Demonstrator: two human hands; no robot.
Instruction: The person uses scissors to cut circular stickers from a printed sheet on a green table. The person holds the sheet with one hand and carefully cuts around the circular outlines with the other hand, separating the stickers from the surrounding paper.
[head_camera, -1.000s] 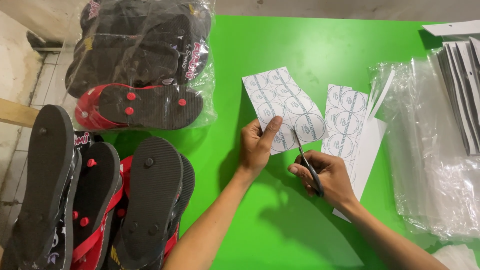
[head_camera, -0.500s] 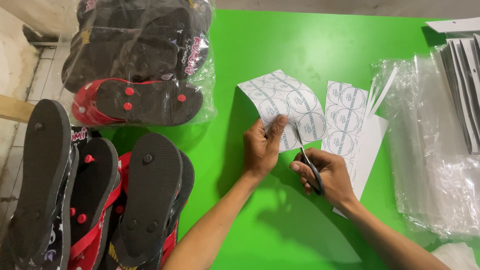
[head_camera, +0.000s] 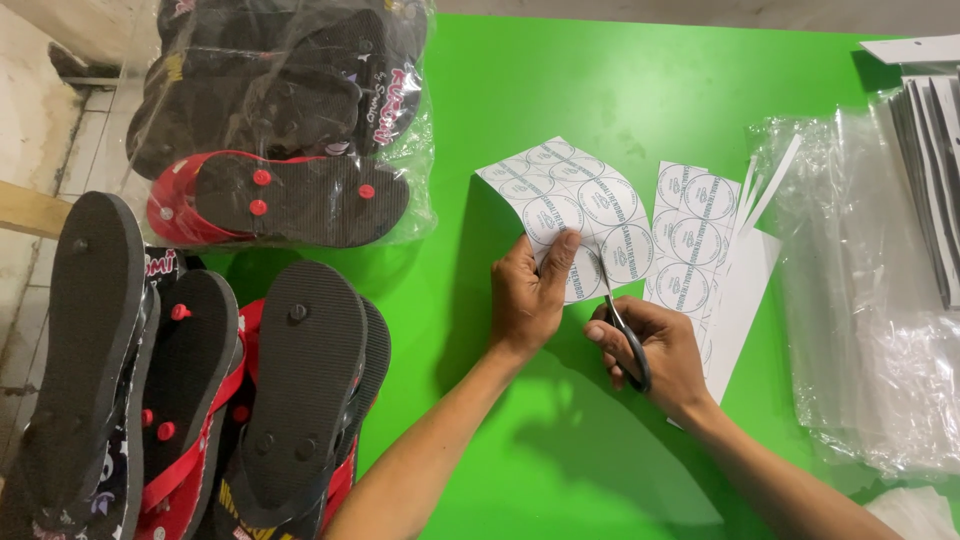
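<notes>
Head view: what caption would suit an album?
Left hand holds sticker sheet; right hand cuts with scissors.

There is one camera. It sits on the person's head and looks almost straight down at a green table (head_camera: 620, 90). It is close, so both forearms come in from 6 o'clock and fill the lower middle. The left hand (head_camera: 527, 297) and right hand (head_camera: 655, 345) sit near the centre. The table edge and a bit of floor (head_camera: 30, 160) show at 9 o'clock. No second view shares the scene.
</notes>
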